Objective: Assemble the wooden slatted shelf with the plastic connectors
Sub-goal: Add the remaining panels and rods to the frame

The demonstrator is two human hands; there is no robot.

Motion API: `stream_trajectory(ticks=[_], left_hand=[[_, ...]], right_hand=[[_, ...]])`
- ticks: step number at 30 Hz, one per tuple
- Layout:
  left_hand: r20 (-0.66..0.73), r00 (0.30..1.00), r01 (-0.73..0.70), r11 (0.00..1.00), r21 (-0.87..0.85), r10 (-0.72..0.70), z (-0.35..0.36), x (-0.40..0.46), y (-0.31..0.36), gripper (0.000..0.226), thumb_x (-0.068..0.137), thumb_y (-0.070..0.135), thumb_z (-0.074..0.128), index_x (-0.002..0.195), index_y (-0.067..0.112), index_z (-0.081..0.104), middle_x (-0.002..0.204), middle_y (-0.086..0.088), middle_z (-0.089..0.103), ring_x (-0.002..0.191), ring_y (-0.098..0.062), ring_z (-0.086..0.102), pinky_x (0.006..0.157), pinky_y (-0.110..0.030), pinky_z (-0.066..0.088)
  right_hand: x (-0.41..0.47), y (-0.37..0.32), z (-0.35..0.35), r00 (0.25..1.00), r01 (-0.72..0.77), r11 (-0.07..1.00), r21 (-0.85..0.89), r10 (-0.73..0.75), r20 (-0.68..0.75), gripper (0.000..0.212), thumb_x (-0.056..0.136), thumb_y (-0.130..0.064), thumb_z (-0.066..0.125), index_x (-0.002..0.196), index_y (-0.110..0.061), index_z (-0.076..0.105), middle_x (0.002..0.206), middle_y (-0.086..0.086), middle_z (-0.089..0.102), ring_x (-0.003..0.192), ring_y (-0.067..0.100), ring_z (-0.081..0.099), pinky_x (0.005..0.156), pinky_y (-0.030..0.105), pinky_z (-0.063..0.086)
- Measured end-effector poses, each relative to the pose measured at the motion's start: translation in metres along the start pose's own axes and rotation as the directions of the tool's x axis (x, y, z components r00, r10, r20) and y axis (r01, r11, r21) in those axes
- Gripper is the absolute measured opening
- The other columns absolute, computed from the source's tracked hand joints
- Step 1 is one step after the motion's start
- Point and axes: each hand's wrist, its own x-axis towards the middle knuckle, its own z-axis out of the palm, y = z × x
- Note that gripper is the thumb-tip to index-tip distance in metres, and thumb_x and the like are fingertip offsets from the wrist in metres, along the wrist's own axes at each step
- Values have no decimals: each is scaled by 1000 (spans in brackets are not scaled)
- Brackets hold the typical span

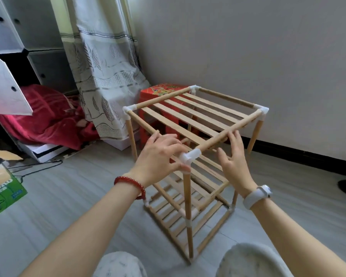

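The wooden slatted shelf (pixel 190 148) stands upright on the grey floor (pixel 72 196), near the white wall (pixel 248 47), with three slatted tiers joined by round posts. White plastic connectors join the rails at each corner; the near top connector (pixel 190 155) sits at the corner closest to the person, on top of the front post (pixel 188 212). The left hand (pixel 160 156) rests against this connector from the left, fingers extended and loosely bent, thumb tip touching the joint just below it; it grips nothing. The right hand (pixel 233 160) is held open just right of the same corner, fingers straight, fingertips touching the top front rail (pixel 228 132). A red bead bracelet (pixel 131 183) is on the left wrist; a white wristband (pixel 257 195) is on the right wrist. Behind the shelf stands a red stool (pixel 160 92). A patterned curtain (pixel 104 62) hangs at left, beside a red blanket (pixel 40 114) and a white panel cabinet (pixel 8 56). A green box (pixel 4 194) lies at the left edge.
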Motion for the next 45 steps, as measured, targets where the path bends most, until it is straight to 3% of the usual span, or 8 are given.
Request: stream_trajectory(ticks=[3, 6, 10, 20, 23, 27, 37, 45], left_hand=[[38, 998, -50, 998, -29, 51, 12, 22, 22, 45, 76, 50, 68, 109, 19, 65, 105, 5, 62, 101, -11, 50, 111, -35, 26], [40, 996, -76, 996, -44, 78, 23, 39, 45, 49, 73, 57, 66, 107, 22, 67, 93, 9, 61, 83, -4, 41, 85, -24, 32], [80, 995, -57, 998, -1, 56, 30, 54, 56, 49, 71, 65, 62, 98, 24, 65, 81, 14, 52, 80, -5, 46, 81, -23, 29], [-21, 1000, -13, 999, -33, 12, 48, 82, 81, 52, 72, 71, 56, 87, 22, 67, 67, 12, 55, 62, -7, 49, 64, -24, 33], [-160, 984, 52, 984, -173, -80, 25, 107, 84, 63, 70, 78, 51, 80, 17, 64, 64, 8, 54, 60, -10, 51, 54, -26, 39], [87, 995, 63, 992, -107, -54, 21, 118, 84, 46, 78, 68, 52, 82, 23, 63, 67, 9, 56, 62, -7, 50, 57, -26, 40], [-29, 999, -48, 996, -72, 46, 35, 102, 88, 41, 82, 65, 49, 77, 25, 55, 61, 12, 48, 57, -6, 45, 52, -24, 30], [88, 976, -192, 978, -84, 199, 29, 74, 86, 44, 77, 73, 39, 73, 31, 52, 60, 14, 47, 55, -1, 43, 55, -17, 30]], right_hand=[[6, -15, -18, 863, -486, 654, 579, 465, 199, 44, 96, -31, 50, 133, -7, 45, 127, 15, 56, 117, 29, 56, 97, 43, 46], [14, -26, -31, 773, -596, 395, 699, 517, 368, 30, 94, -38, 51, 100, -9, 55, 87, 9, 59, 82, 24, 63, 75, 38, 53], [16, -24, -42, 813, -570, 528, 629, 473, 340, 30, 96, -38, 48, 93, -9, 54, 77, 6, 57, 68, 19, 61, 72, 35, 53], [-12, 20, -55, 917, -372, 848, 377, 273, 292, 35, 101, -36, 33, 107, -21, 64, 92, 2, 71, 90, 17, 65, 77, 28, 49], [-14, 33, -51, 883, -440, 846, 301, 347, 317, 62, 102, -42, 21, 71, -14, 67, 68, 5, 67, 73, 20, 64, 79, 29, 51], [-6, 36, -42, 891, -446, 807, 387, 356, 283, 71, 102, -44, 17, 42, -23, 50, 48, -1, 44, 52, 15, 41, 72, 36, 39], [-21, 31, -53, 881, -472, 799, 372, 410, 236, 57, 100, -38, 34, 59, -8, 58, 56, 8, 58, 54, 19, 56, 67, 30, 49], [-8, 16, -70, 907, -420, 728, 541, 323, 269, 47, 100, -40, 29, 96, -9, 64, 75, 9, 59, 68, 17, 55, 70, 31, 46]])
